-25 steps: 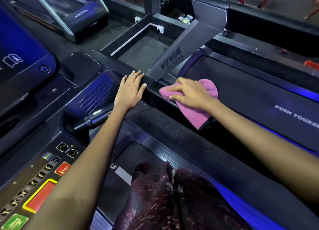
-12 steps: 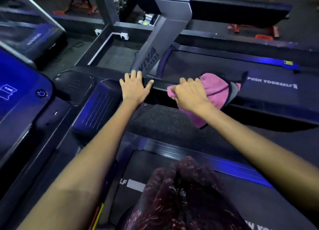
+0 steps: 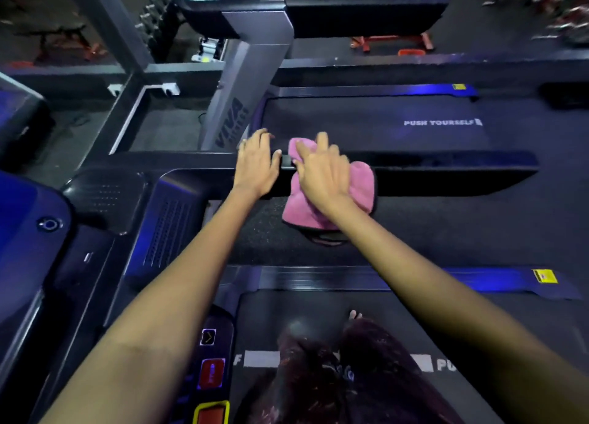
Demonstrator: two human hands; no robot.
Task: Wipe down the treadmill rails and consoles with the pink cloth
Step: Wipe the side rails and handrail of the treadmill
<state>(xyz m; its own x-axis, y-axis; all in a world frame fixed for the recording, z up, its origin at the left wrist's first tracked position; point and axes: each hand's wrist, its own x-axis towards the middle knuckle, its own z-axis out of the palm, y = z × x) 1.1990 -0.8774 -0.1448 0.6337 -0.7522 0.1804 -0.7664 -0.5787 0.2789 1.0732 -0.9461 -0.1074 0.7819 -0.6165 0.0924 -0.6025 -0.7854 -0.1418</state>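
pink cloth (image 3: pixel 330 197): bunched up and draped over the black side rail (image 3: pixel 446 172), right near where the rail meets the grey upright. Part of it hangs down the near side of the rail, over the speckled floor strip between the two machines.
right hand (image 3: pixel 322 172): lying flat on top of the cloth, pressing it onto the rail. fingers (image 3: pixel 322 140) look fairly straight and loosely spread, pointing away from the camera. It's a bit motion-blurred, so I can't tell the finer details.
left hand (image 3: pixel 256 162): palm down on the same rail, just beside the cloth on its left, fingers straight and slightly fanned, thumb sticking out toward the cloth. Not holding anything, just resting there.
grey upright (image 3: pixel 242 95): slanted post with "VIVA" lettering, rising just behind the left hand.
far treadmill belt (image 3: pixel 376 124): dark, "PUSH YOURSELF" printed on it, blue glow along its edge.
console (image 3: pixel 212 376): bottom left, with a red button and a yellow-framed one partly in view.
near belt (image 3: pixel 478 344): the person's legs in dark patterned trousers stand on it, with toes just showing.
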